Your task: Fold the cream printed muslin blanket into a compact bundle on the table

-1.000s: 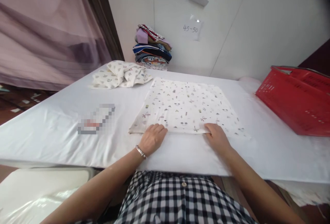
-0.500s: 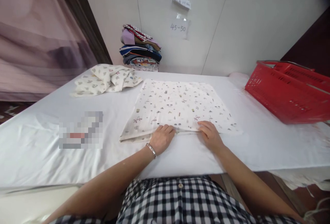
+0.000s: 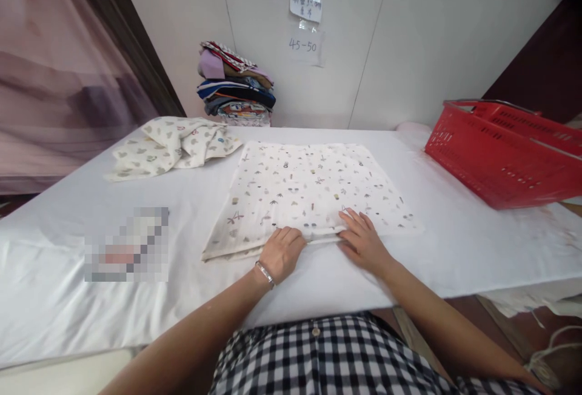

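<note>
A white cloth (image 3: 302, 186) with small printed motifs lies folded in layers on the white-covered table. At its near edge my left hand (image 3: 282, 252), with a bracelet at the wrist, has its fingers curled closed over the fold. Just to the right, my right hand (image 3: 364, 240) rests on the same edge with its fingers spread and fingertips on top of the print. Between the hands the near edge shows a slightly raised fold. The cloth's lower layers peek out at its front left corner.
A crumpled printed cloth (image 3: 175, 146) lies at the back left of the table (image 3: 391, 280). Nearer left is a pixelated object (image 3: 130, 246). Folded fabrics (image 3: 236, 89) are stacked against the wall. At the right stands a red basket (image 3: 504, 156); paper signs (image 3: 304, 46) hang on the wall.
The view has shifted slightly, so most things sit further left. My right hand's fingers have spread and lie flatter on the cloth's edge. The left hand stays at the fold.
</note>
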`<state>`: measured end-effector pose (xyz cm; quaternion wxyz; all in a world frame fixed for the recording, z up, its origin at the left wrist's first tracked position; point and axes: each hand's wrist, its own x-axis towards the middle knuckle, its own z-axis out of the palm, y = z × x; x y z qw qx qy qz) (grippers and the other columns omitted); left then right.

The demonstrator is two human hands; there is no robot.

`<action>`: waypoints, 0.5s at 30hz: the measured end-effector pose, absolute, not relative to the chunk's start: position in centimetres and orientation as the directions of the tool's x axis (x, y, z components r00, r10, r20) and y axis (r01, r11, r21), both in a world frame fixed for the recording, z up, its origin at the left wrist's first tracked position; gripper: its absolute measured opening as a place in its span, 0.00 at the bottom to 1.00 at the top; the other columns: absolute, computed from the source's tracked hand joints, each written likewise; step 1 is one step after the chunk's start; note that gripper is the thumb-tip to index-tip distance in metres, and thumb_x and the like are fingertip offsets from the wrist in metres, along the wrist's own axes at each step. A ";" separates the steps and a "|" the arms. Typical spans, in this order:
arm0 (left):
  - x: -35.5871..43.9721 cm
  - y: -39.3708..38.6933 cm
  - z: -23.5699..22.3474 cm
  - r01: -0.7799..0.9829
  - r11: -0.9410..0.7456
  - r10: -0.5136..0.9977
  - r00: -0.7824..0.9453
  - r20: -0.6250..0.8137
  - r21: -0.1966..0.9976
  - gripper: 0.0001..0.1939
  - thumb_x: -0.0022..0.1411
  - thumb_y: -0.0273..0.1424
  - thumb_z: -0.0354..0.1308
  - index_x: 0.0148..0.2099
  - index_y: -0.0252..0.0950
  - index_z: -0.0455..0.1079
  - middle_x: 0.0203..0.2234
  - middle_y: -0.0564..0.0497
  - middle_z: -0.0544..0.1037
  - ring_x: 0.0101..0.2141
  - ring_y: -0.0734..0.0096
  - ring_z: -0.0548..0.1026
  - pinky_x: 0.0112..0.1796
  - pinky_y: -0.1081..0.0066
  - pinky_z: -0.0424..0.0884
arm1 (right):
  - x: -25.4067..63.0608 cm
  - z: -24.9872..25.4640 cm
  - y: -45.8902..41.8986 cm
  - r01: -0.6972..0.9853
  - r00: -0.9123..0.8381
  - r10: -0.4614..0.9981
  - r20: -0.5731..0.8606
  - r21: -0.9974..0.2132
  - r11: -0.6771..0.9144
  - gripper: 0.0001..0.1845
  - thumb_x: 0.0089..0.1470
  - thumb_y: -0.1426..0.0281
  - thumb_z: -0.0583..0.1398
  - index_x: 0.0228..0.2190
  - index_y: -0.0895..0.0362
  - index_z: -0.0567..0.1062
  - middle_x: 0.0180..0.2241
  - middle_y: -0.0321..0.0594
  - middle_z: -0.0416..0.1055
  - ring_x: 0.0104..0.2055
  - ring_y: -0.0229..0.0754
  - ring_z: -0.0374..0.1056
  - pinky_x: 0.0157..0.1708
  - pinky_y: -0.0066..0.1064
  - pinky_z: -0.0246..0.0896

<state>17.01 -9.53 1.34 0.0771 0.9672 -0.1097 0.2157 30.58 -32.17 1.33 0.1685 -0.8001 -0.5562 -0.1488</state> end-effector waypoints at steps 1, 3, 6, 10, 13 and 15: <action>17.0 -9.5 1.3 -0.248 -0.963 -0.179 0.879 0.441 0.104 0.09 0.62 0.24 0.46 0.34 0.35 0.68 0.31 0.49 0.70 0.33 0.68 0.64 0.35 0.67 0.60 | 30.6 1.3 -32.2 0.936 0.346 0.830 0.437 -0.098 -0.338 0.10 0.57 0.71 0.52 0.33 0.57 0.73 0.58 0.46 0.56 0.63 0.51 0.42 0.56 0.52 0.43; 16.9 -9.5 1.4 -0.264 -0.960 -0.197 0.875 0.442 0.095 0.10 0.62 0.24 0.46 0.35 0.35 0.68 0.31 0.48 0.70 0.33 0.68 0.64 0.35 0.67 0.60 | 30.6 1.3 -32.5 0.932 0.351 0.813 0.464 -0.088 -0.352 0.11 0.57 0.74 0.50 0.31 0.57 0.73 0.57 0.45 0.57 0.63 0.49 0.42 0.57 0.51 0.43; 16.8 -9.4 1.5 -0.301 -0.951 -0.254 0.885 0.389 0.064 0.11 0.62 0.23 0.46 0.33 0.35 0.68 0.30 0.49 0.70 0.32 0.68 0.65 0.35 0.66 0.61 | 30.5 1.0 -33.0 0.946 0.314 0.837 0.449 -0.072 -0.317 0.12 0.57 0.75 0.50 0.31 0.56 0.73 0.56 0.44 0.59 0.63 0.48 0.43 0.56 0.48 0.45; 17.0 -9.1 1.5 -0.327 -0.943 -0.283 0.877 0.390 0.053 0.11 0.62 0.24 0.46 0.33 0.36 0.69 0.33 0.48 0.72 0.35 0.68 0.67 0.38 0.64 0.62 | 30.1 1.0 -33.2 0.940 0.340 0.851 0.400 -0.119 -0.319 0.11 0.57 0.75 0.51 0.31 0.57 0.72 0.55 0.44 0.61 0.61 0.47 0.46 0.55 0.46 0.49; 17.3 -8.8 1.4 -0.358 -0.934 -0.312 0.839 0.447 0.020 0.12 0.62 0.23 0.45 0.33 0.35 0.69 0.42 0.46 0.72 0.45 0.63 0.67 0.46 0.60 0.62 | 29.8 1.5 -33.5 0.929 0.359 0.866 0.347 -0.224 -0.295 0.10 0.58 0.72 0.50 0.35 0.56 0.72 0.52 0.44 0.65 0.58 0.43 0.54 0.54 0.41 0.51; 17.4 -8.6 1.1 -0.383 -0.924 -0.344 0.821 0.456 -0.007 0.13 0.62 0.22 0.44 0.32 0.35 0.68 0.46 0.46 0.71 0.50 0.61 0.64 0.50 0.57 0.59 | 29.8 1.7 -34.0 0.913 0.374 0.864 0.338 -0.296 -0.279 0.10 0.58 0.71 0.50 0.38 0.55 0.71 0.50 0.43 0.66 0.55 0.41 0.57 0.54 0.40 0.52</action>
